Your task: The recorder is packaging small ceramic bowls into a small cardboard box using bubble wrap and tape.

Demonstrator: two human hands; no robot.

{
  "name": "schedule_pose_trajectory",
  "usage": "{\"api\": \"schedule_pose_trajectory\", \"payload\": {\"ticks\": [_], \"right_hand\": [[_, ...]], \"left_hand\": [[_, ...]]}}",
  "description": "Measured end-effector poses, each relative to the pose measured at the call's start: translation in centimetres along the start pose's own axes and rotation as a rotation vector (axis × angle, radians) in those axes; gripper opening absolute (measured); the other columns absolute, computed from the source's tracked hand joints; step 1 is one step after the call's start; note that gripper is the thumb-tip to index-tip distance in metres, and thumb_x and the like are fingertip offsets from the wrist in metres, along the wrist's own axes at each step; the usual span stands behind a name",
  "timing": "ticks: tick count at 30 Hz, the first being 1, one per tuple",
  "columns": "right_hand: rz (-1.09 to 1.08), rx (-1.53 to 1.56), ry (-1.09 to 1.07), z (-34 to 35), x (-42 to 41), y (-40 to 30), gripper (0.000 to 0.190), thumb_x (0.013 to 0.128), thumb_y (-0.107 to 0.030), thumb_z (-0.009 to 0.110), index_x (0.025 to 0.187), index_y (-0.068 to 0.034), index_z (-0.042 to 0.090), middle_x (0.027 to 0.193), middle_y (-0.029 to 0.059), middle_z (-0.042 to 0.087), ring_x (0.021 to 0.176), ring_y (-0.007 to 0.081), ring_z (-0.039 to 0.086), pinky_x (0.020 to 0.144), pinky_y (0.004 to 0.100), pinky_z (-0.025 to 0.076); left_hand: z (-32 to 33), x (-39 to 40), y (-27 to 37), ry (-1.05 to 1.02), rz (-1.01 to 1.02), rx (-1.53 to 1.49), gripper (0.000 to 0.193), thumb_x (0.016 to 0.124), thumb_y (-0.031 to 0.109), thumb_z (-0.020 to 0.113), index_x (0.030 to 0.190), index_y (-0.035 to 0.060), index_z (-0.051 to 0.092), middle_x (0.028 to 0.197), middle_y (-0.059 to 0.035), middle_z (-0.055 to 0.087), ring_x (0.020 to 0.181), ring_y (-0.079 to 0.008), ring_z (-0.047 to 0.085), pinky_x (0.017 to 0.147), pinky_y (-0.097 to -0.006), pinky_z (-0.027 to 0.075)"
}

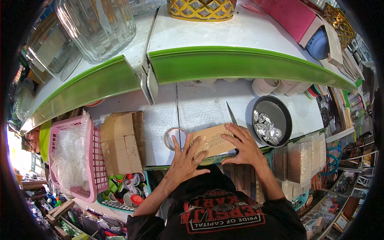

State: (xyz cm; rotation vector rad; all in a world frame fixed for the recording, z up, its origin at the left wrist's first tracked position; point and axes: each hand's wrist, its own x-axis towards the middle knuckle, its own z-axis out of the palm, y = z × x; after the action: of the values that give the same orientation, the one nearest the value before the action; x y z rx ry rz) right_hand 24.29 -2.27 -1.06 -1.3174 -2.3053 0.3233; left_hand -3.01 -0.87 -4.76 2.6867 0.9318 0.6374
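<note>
A small brown cardboard piece or box [214, 141], with printed lines and shiny tape on top, lies tilted at the near edge of the white counter. My left hand [186, 162] rests with spread fingers on its left end. My right hand [244, 144] holds the right end, fingers on top and thumb along the near side. Beyond it lies a bubble wrap sheet [198, 109]. The pointed metal blade [230, 111] of a tool shows beside the sheet; its handle is hidden. Left of the cardboard sits a roll of tape [174, 132], partly behind my left fingers.
A dark round pan [286, 111] holds small fluted foil-coloured moulds [270, 130]. At left stand folded cardboard sheets [120, 144] and a pink plastic basket [94, 168] of bubble wrap. Overhead juts a green-edged shelf [234, 64] bearing glass jars [99, 33]. Stacked white bowls [264, 87] sit beneath.
</note>
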Motion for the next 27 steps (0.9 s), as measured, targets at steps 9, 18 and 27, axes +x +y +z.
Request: {"api": "schedule_pose_trajectory", "payload": {"ticks": [9, 18, 27], "right_hand": [[-0.08, 0.041, -0.025, 0.6, 0.1, 1.5, 0.088, 0.059, -0.038, 0.088, 0.134, -0.015, 0.049, 0.149, 0.0139, 0.038, 0.133, 0.0352, 0.042, 0.108, 0.0475, 0.038], [-0.101, 0.147, 0.054, 1.8, 0.2, 2.0, 0.073, 0.067, -0.027, 0.088, 0.13, -0.016, 0.052, 0.143, 0.0146, 0.038, 0.129, 0.0379, 0.046, 0.105, 0.0462, 0.046], [0.052, 0.305, -0.102, -0.5, -0.2, -0.5, 0.078, 0.067, -0.03, 0.088, 0.135, -0.017, 0.051, 0.146, 0.0133, 0.034, 0.134, 0.0361, 0.041, 0.106, 0.0456, 0.044]], "left_hand": [[1.0, 0.2, -1.5, 0.059, 0.058, 0.002, 0.039, 0.083, 0.021, 0.068, 0.12, 0.0221, 0.056, 0.142, -0.0203, 0.033, 0.134, -0.0561, 0.027, 0.111, -0.0657, 0.026], [0.3, 0.5, -2.4, 0.024, 0.069, -0.053, 0.041, 0.082, 0.019, 0.072, 0.119, 0.0227, 0.055, 0.141, -0.0185, 0.033, 0.128, -0.0532, 0.035, 0.102, -0.0556, 0.045], [-3.5, 0.1, -1.3, -0.051, 0.057, -0.11, 0.05, 0.082, 0.033, 0.075, 0.123, 0.0174, 0.053, 0.14, -0.0185, 0.035, 0.129, -0.0479, 0.038, 0.105, -0.0556, 0.04]]}}
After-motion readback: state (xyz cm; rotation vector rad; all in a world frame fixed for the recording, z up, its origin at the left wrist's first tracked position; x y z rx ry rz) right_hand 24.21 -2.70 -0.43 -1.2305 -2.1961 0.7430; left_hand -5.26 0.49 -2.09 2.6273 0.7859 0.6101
